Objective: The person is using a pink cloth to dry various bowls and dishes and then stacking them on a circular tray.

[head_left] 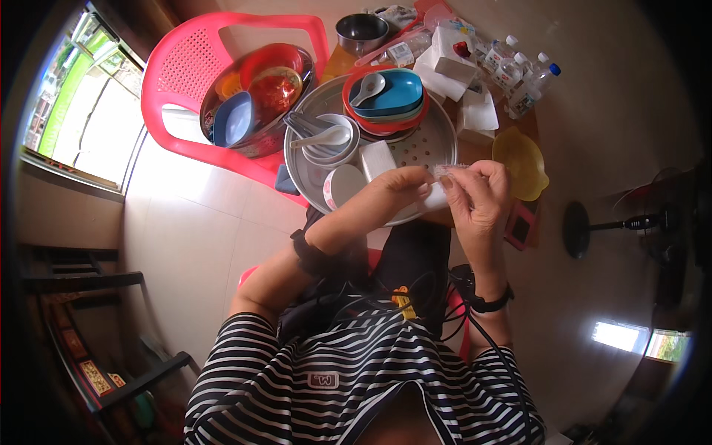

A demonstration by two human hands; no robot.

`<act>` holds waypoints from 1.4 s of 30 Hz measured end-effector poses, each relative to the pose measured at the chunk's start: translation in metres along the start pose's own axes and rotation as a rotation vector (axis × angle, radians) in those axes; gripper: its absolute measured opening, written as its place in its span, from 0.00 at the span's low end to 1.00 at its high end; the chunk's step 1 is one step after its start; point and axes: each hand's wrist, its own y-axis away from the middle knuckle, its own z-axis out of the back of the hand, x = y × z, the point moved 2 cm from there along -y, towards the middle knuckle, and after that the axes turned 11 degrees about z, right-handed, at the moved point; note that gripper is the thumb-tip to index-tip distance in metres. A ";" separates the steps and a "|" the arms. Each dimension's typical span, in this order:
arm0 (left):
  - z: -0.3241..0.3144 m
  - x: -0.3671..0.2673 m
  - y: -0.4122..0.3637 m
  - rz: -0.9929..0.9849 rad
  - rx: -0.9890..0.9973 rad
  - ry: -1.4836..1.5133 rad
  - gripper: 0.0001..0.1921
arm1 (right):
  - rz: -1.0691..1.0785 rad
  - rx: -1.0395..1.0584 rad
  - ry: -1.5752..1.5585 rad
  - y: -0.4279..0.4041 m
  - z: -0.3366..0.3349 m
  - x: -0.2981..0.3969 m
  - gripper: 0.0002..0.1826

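Observation:
My left hand [409, 183] reaches over the near right side of a large round metal tray [446, 125], its fingers on a small white piece [433, 198] that looks like paper. Beside it, my right hand [479, 189] pinches a thin, frayed whitish wisp [445, 169] between thumb and fingers; its material is unclear. On the tray are stacked white bowls [334, 153] with spoons, a white cup or tub [346, 184], a white block-like item [378, 158], and a red bowl [423, 115] under blue oval dishes [401, 92] holding a patterned spoon [369, 89].
A pink plastic chair [183, 61] at left bears a metal basin [208, 105] of coloured bowls. White paper packs [453, 53], plastic bottles [528, 92], a metal bowl [361, 33] and a yellow bowl [520, 164] stand around the tray. A cable [500, 356] runs by my right arm.

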 end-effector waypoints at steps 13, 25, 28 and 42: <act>0.014 0.022 -0.003 0.079 0.224 0.921 0.11 | -0.734 -0.219 -1.063 0.031 0.005 -0.031 0.16; 0.013 0.019 -0.007 0.262 0.289 0.841 0.23 | -0.493 0.069 -0.801 0.017 0.015 0.011 0.10; 0.015 0.026 -0.011 0.112 0.230 0.452 0.26 | -0.053 0.166 -0.309 0.012 0.008 0.019 0.16; 0.000 0.013 -0.002 0.290 0.357 1.078 0.40 | -0.112 -0.038 -0.165 0.007 0.003 0.011 0.11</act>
